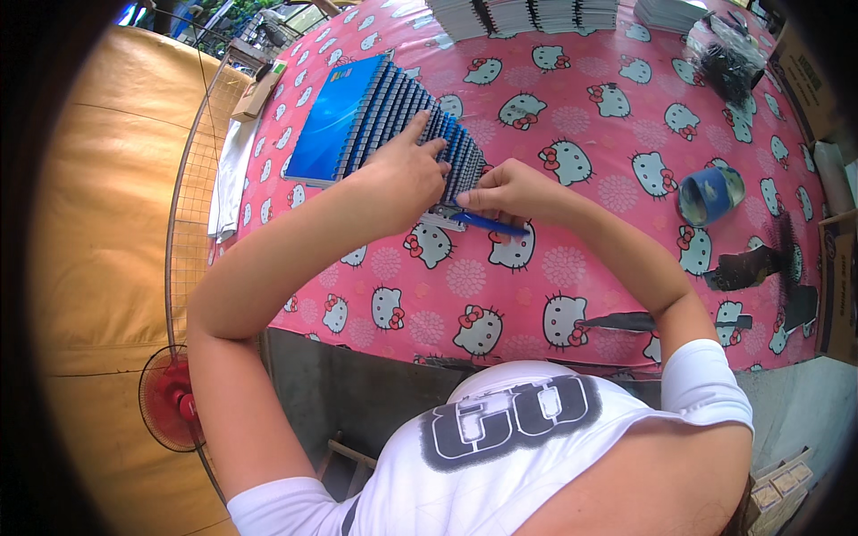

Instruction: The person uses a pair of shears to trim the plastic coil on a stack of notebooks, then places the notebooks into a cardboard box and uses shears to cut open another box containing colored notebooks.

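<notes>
A fanned stack of blue spiral-bound notebooks (329, 118) lies on the table, the wire coils stepping down toward me. My left hand (407, 179) rests across the coils with its fingers spread, holding nothing. Close by its fingertips, my right hand (505, 192) is closed on blue-handled pliers (487, 221). The pliers' grey head points left to the coil ends at the near edge of the stack, partly hidden by my left hand. Whether the jaws touch a coil is too small to tell.
A pink patterned cloth (465, 277) covers the table. Stacks of white spiral-bound books (536, 16) stand along the far edge. On the right are a plastic bag with black contents (726, 67), a blue tape roll (706, 196) and dark patches. A red fan (170, 397) stands lower left.
</notes>
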A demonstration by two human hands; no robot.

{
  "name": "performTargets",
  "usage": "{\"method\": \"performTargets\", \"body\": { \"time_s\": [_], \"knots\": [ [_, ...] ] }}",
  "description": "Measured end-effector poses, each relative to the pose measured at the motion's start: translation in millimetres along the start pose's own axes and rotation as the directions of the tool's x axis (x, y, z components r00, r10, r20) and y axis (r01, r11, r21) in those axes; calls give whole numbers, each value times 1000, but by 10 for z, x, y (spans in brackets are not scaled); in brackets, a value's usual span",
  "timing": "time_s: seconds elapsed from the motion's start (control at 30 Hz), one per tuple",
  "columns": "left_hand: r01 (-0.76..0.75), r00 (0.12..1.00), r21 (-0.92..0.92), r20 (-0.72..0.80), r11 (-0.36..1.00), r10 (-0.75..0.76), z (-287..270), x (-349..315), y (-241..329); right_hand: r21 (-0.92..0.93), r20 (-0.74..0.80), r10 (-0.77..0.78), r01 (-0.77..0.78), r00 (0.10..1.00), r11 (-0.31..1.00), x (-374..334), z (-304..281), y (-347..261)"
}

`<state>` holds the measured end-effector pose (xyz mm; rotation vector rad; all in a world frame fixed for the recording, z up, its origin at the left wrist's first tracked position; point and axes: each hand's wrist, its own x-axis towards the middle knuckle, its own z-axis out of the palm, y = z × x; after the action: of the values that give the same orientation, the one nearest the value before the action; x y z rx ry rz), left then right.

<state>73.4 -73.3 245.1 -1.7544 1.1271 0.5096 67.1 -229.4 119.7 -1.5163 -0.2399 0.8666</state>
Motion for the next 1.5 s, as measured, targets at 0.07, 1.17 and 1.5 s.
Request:
{"method": "performTargets", "body": {
  "time_s": [0.07,1.17,1.5],
  "knots": [
    [7,993,-58,-119,998,-14,32,13,26,-27,-37,-31,30,999,999,-3,26,14],
    [-9,1000,-85,-1,996,9,3,93,54,-846,-51,-845,427,532,320,29,215,324],
    [-8,983,-131,-182,991,-16,138,179,88,-283,-77,-288,256,955,924,51,69,324]
  ]
}}
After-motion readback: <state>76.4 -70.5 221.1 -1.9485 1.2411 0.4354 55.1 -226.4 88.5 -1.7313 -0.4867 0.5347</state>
